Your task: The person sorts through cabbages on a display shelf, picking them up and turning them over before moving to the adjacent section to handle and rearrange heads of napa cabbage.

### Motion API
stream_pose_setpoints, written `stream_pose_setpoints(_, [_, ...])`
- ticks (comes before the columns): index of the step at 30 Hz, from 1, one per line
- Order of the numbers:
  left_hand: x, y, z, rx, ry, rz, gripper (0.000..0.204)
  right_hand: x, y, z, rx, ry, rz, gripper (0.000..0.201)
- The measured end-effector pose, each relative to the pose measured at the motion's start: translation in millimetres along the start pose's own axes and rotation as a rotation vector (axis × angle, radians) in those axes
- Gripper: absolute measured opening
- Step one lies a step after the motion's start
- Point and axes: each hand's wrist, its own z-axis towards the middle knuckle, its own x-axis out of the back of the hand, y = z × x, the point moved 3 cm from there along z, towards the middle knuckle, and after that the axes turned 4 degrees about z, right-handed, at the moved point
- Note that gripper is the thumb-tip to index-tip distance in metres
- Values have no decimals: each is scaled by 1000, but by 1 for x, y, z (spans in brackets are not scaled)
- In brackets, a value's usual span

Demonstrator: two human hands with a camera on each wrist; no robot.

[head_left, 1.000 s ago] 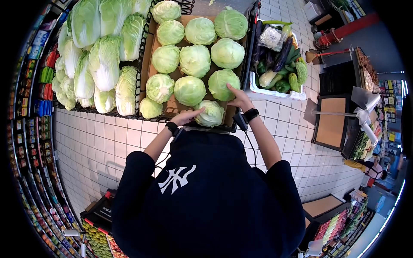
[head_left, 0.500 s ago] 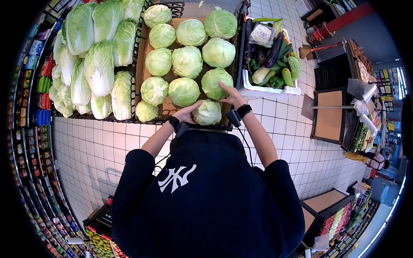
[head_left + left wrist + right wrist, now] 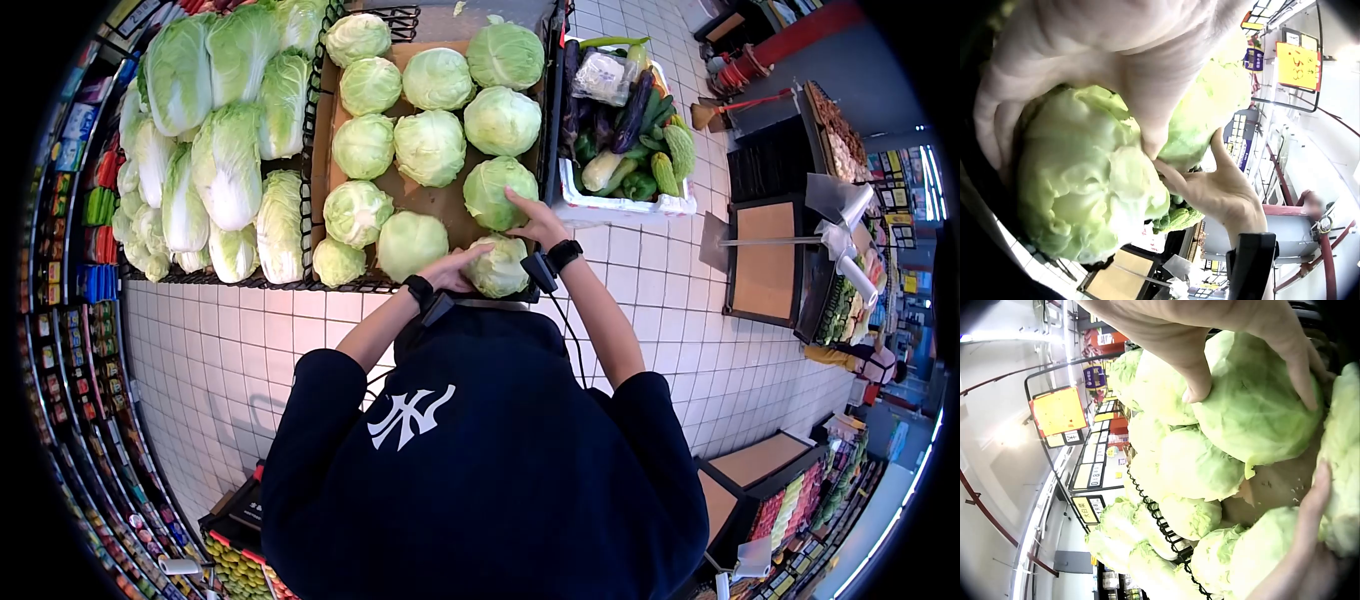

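Observation:
My left hand (image 3: 452, 271) grips the round cabbage (image 3: 497, 268) at the front right corner of the crate. In the left wrist view its thumb (image 3: 1155, 134) presses one side of that cabbage, and its fingers curl down the other side. Just behind lies another cabbage (image 3: 492, 193), held by my right hand (image 3: 541, 226). The right wrist view shows the thumb (image 3: 1197, 387) and fingers spread apart over that cabbage's leaves. A smoother, pale cabbage (image 3: 412, 247) sits left of my left hand.
Several more cabbages (image 3: 430, 148) stand in rows on the cardboard-lined crate (image 3: 467, 218). Napa cabbages (image 3: 228, 165) are piled to the left behind black wire edging. A white foam box (image 3: 630, 207) of eggplants and other vegetables stands at the right.
My left hand and the front cabbage have shifted right. The cabbage left of them has moved nearer the front edge and turned. My right hand stays on its cabbage; the head view has shifted slightly.

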Motion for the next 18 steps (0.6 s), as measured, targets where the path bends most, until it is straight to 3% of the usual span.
stream_pose_setpoints(3, [2, 9, -6, -37, 30, 165, 107, 0, 0, 0, -18, 61, -8, 76])
stream_pose_setpoints(6, [4, 4, 7, -52, -74, 146, 106, 0, 0, 1, -19, 69, 2, 77])
stream_pose_setpoints(10, [4, -5, 14, -67, -35, 119, 104, 5, 4, 9, -31, 106, -2, 77])
stream_pose_setpoints(13, [7, -11, 20, -75, -119, 89, 103, 7, 11, 11, -38, 114, 8, 77])
stream_pose_setpoints(16, [6, -7, 13, 9, -80, 65, 101, 12, 18, 20, 18, 95, 4, 81])
stream_pose_setpoints(18, [6, -11, 18, -28, -111, -47, 91, 14, 24, 20, 35, 108, -41, 87])
